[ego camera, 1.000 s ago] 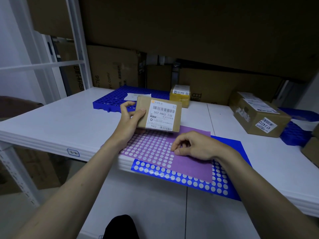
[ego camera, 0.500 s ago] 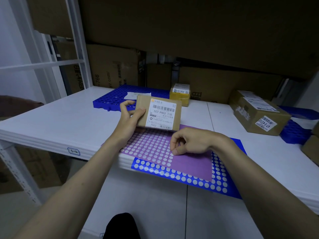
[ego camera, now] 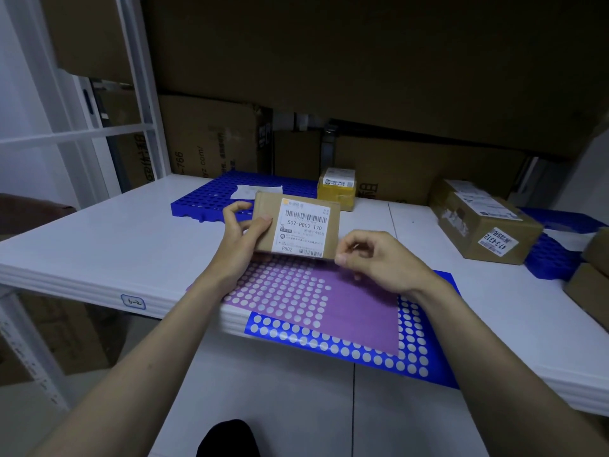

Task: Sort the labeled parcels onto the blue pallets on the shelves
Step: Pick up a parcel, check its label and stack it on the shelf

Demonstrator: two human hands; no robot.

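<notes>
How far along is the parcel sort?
Done: yellow parcel sits on the back blue pallet. In hand: left hand grips the P802 parcel, right hand at its corner. Left: placing it; brown box lies on bare shelf.

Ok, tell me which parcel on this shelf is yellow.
The small yellow parcel at the back, beside the blue pallet. The big box on the right and the held parcel are plain brown.
</notes>
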